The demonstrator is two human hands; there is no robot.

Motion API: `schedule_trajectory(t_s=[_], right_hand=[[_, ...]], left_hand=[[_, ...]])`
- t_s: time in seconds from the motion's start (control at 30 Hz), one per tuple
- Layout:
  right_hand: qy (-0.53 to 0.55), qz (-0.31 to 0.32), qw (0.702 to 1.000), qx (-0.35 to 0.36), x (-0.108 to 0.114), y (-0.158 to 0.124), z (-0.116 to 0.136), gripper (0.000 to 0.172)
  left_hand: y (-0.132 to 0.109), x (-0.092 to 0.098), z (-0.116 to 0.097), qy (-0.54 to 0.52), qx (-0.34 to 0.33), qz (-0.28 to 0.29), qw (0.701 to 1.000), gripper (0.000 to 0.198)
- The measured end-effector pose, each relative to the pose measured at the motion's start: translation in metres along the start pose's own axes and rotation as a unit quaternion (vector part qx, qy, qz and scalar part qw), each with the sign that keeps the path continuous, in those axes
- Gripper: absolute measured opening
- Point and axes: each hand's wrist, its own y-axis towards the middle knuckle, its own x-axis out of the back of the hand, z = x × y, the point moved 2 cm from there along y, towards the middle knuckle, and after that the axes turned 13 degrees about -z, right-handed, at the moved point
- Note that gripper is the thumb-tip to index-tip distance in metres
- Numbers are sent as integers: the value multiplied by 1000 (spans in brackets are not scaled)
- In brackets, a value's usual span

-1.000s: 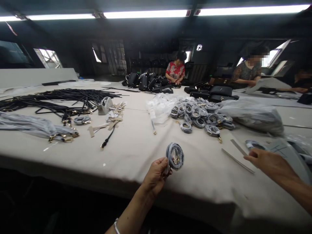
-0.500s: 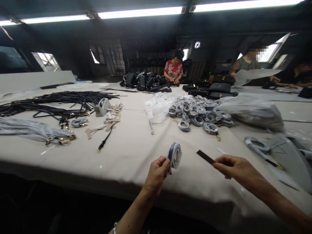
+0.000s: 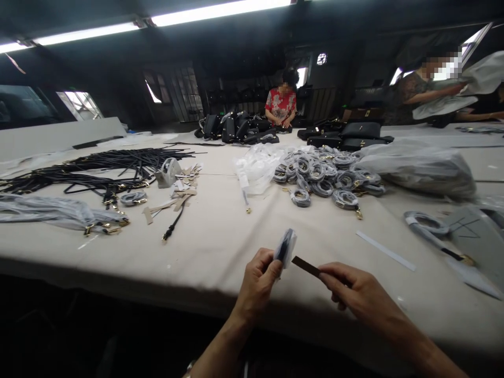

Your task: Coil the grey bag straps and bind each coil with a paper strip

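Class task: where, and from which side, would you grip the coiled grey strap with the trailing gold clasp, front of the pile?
Pinch the near rim of the coiled grey strap from the front. It lies nearly flat at the pile's edge, that side open to the table cover; the gold clasp trails at its right, so avoid it.

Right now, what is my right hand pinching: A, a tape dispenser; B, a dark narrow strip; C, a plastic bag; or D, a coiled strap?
B. Your right hand pinches the dark narrow strip at its end, while the coiled grey strap sits in your left hand.
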Motion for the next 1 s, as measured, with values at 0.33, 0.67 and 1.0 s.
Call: schedule_trajectory(t_s=[0.33,0.67,1.0], right_hand=[[-3,-34,990,140,-11,9,36,24],[372,-36,915,-151,-51,3,2,34],[398,66,899,-170,-56,-15,-5,34]], left_hand=[[-4,-10,2,-15,15,59,998,28],[-9,-12,-5,159,-156,50,974,18],[-7,-12,23,110,45,-9,993,37]])
